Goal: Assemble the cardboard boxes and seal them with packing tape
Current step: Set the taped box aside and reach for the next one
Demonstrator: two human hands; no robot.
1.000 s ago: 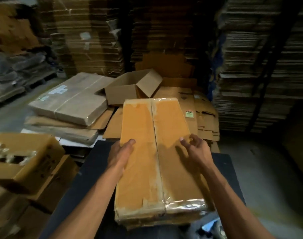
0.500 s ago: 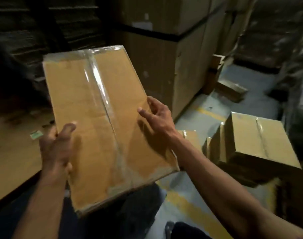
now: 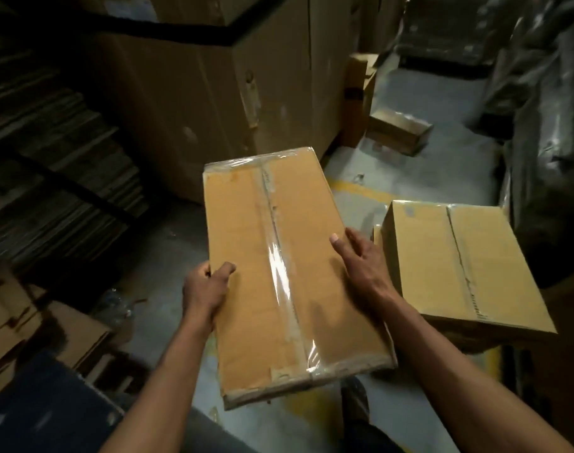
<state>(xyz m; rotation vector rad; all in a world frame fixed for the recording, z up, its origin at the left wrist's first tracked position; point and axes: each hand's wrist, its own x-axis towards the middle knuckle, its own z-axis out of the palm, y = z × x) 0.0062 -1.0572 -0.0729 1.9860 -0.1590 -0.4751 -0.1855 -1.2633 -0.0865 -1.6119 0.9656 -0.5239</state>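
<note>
A flat brown cardboard box (image 3: 246,282), sealed along its middle seam and both ends with clear tape, is held in the air above the floor. My left hand (image 3: 204,289) grips its left edge, thumb curled over the top face. My right hand (image 3: 364,266) holds the right edge, thumb lying on the top and fingers going down the side. To the right, a second taped box (image 3: 419,256) lies tilted on top of other boxes.
A tall cardboard pallet stack (image 3: 181,103) with a black strap stands behind. A small box (image 3: 398,130) lies on the grey floor (image 3: 442,171) further back. Flattened cartons (image 3: 50,152) fill the left; a dark table corner (image 3: 50,410) is bottom left. Wrapped goods (image 3: 547,125) stand at right.
I have turned from the table to the right, carrying the sealed box off it. The box now sits lower and more level, close beside the other taped box.
</note>
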